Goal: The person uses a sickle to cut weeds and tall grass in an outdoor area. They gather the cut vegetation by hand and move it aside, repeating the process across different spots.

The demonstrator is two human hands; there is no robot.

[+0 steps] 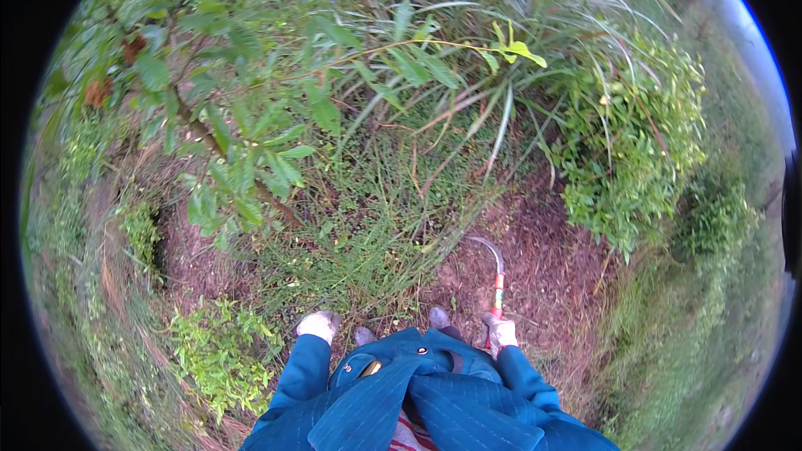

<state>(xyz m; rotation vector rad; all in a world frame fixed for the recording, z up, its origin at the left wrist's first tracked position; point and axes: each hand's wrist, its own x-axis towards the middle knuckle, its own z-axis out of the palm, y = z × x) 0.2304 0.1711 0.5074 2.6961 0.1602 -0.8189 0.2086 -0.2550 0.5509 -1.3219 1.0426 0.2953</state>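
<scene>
My right hand (500,332), in a pale work glove, grips the red handle of a sickle (499,282). The curved metal blade points up and bends to the left, over bare brown soil. My left hand (318,326), gloved too, hangs low beside my blue jacket (369,413). Nothing shows in it, but its fingers are too hard to make out. Ahead of my feet grows a patch of low green weeds (351,263), its right edge a little left of the blade tip.
A leafy young tree leans in from the left, its trunk (200,128) slanting to the ground. Long-bladed grass (501,6) arches ahead. Leafy shrubs stand at right (633,150) and lower left (222,351). Reddish soil with dry litter (551,269) lies right of the sickle.
</scene>
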